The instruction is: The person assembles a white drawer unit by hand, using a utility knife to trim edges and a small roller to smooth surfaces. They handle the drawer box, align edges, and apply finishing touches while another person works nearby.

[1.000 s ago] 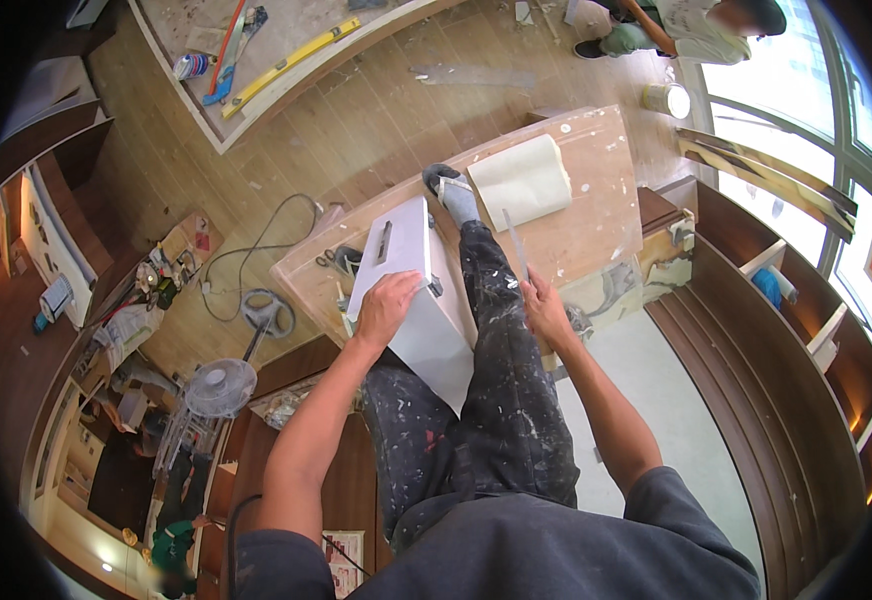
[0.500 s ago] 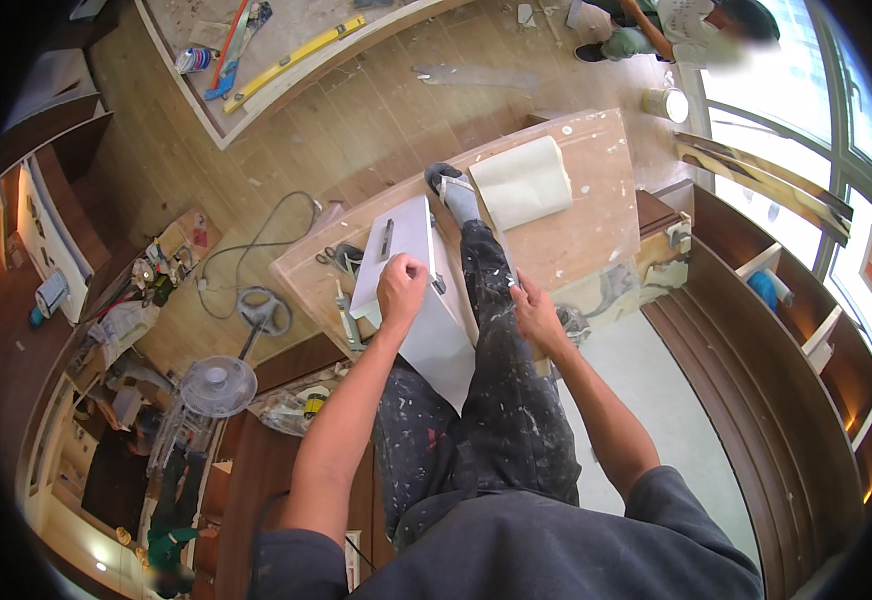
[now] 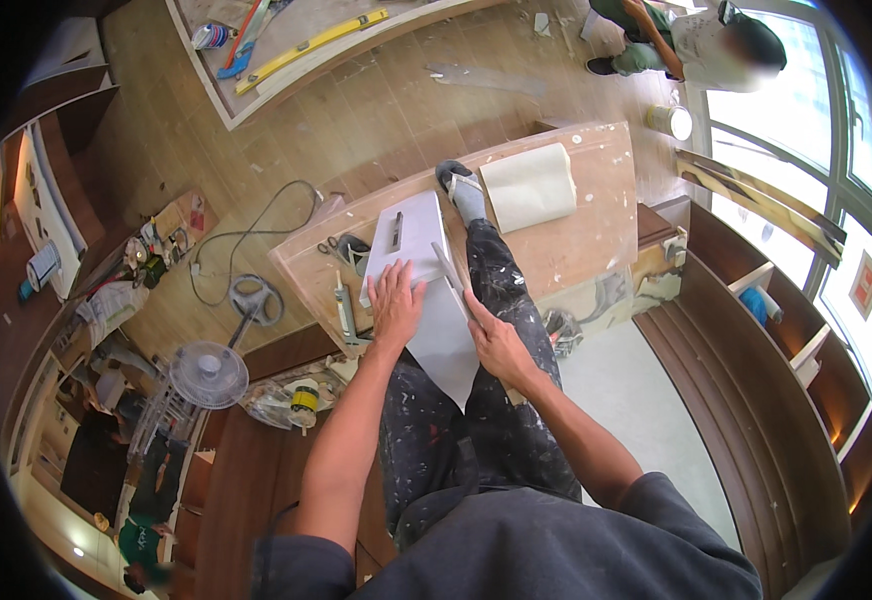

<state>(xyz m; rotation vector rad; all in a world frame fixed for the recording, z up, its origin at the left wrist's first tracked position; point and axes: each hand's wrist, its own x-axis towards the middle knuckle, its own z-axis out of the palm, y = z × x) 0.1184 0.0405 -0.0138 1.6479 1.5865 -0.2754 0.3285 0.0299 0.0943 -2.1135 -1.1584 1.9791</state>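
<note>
A white box-like piece (image 3: 418, 222) stands between my legs, with a narrow dark slot or fitting on its top. Its white side panel (image 3: 443, 345) slopes down toward my lap. My left hand (image 3: 394, 300) lies on the near edge of the top, fingers spread. In my right hand (image 3: 499, 345) is a long, thin, flat grey tool (image 3: 447, 262), its far end at the piece's right edge. A tan end of it seems to show below my fist; its exact kind is unclear. My foot (image 3: 466, 190) rests on the wooden board just right of the piece.
The board (image 3: 596, 220) carries a cream sheet (image 3: 528, 188), scissors (image 3: 330, 245) and a caulking tube (image 3: 344, 305). Left stands a fan (image 3: 208, 375) near a cable (image 3: 231, 248). Dark shelving (image 3: 756, 350) curves along the right. A person (image 3: 696, 45) is at the far right, another (image 3: 141, 540) lower left.
My left hand has opened from a closed curl and now lies flat on the white piece. My right hand has moved left, bringing the grey tool to the piece's edge.
</note>
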